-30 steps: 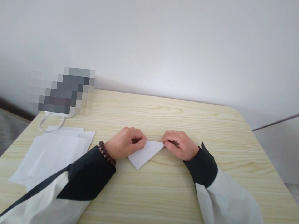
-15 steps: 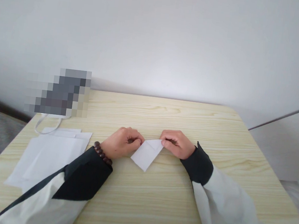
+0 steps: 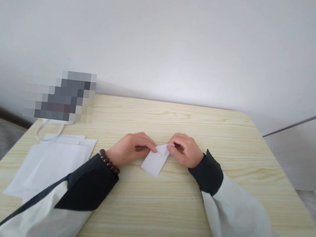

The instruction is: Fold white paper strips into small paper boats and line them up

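White folded paper [image 3: 154, 162] lies on the wooden table [image 3: 164, 210]. The left hand [image 3: 131, 150] and right hand [image 3: 185, 150] each have fingers pinching its top flap. Loose sheets [image 3: 52, 163] lie well to the left.

Small folded paper [image 3: 154, 163] lies flat about the middle of the table [image 3: 165, 207]. Left hand [image 3: 131, 150] pinches its upper left corner; right hand [image 3: 185, 150] pinches the upper right flap, slightly lifted. Bead bracelet [image 3: 109, 161] on left wrist. Loose white sheets [image 3: 52, 163] by the left edge.
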`<state>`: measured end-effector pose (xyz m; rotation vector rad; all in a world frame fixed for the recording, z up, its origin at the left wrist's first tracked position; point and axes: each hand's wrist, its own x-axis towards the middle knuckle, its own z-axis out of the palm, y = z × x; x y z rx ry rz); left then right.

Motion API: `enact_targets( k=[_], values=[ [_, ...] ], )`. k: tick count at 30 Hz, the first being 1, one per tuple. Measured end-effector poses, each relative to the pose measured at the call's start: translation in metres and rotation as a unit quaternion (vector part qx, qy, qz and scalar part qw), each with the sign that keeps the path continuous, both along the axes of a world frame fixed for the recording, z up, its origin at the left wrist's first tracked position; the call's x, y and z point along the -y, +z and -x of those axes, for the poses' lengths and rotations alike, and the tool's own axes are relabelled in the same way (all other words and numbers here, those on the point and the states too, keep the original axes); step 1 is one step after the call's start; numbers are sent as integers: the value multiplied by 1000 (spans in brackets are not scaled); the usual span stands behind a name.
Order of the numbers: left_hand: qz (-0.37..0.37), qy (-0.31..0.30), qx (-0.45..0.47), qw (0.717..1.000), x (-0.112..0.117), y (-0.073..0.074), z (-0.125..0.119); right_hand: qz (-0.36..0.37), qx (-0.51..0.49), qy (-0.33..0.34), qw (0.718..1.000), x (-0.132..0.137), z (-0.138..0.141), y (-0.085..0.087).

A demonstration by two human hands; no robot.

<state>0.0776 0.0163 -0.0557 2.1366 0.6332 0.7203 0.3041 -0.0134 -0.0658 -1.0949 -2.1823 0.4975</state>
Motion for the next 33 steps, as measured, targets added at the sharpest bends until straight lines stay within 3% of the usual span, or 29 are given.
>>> enact_targets(
  k=[8,12,17,24,27,33],
  values=[
    [-119,63,-28,990,-4,-6,3,-47,-21,-66,996,-1,2,-6],
    [-199,106,-58,972,-7,-9,5,-50,-28,-6,998,1,1,-4],
    [-266,101,-94,954,-7,-11,5,-67,-11,58,996,1,2,-4],
    [-333,105,-206,914,5,-4,1,-131,35,-20,991,-4,-2,-9],
    [-340,109,-252,899,11,-1,-1,-111,51,-21,992,-4,-4,-8],
    [-326,113,-272,899,14,-1,-1,-52,31,2,998,-7,-8,-10]
  ],
)
